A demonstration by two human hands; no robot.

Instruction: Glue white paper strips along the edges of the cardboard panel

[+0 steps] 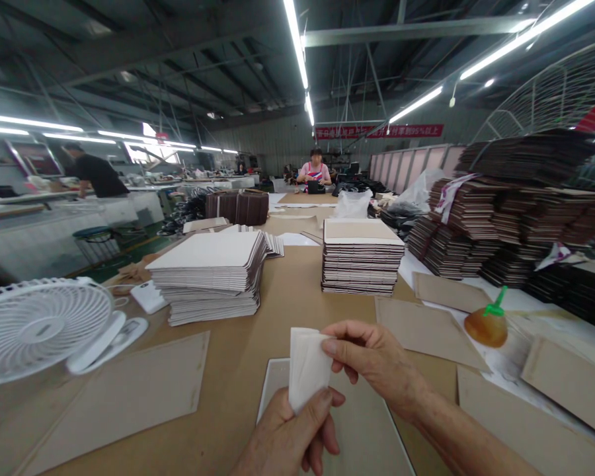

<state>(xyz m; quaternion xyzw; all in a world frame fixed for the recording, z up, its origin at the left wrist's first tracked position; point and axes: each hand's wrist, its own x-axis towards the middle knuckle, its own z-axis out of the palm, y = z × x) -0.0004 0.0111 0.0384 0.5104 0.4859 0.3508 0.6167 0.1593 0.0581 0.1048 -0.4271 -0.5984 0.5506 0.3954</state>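
My left hand (292, 433) pinches the lower edge of a small folded white paper piece (305, 367) and holds it upright above the table. At the paper's upper right edge, my right hand (371, 360) pinches it between thumb and fingers. Both hands hover over a flat sheet with a white border (377, 436) lying on the brown table (292, 297). A round orange glue bottle with a green nozzle (486, 324) stands to the right of my right hand.
Two stacks of flat sheets (213, 277) (361, 256) stand ahead, loose brown cardboard panels (421, 327) lie around. A white desk fan (39, 327) is at left. Dark bundled stacks (515, 205) fill the right. A seated person (315, 170) works at the far end; another person (96, 173) stands at left.
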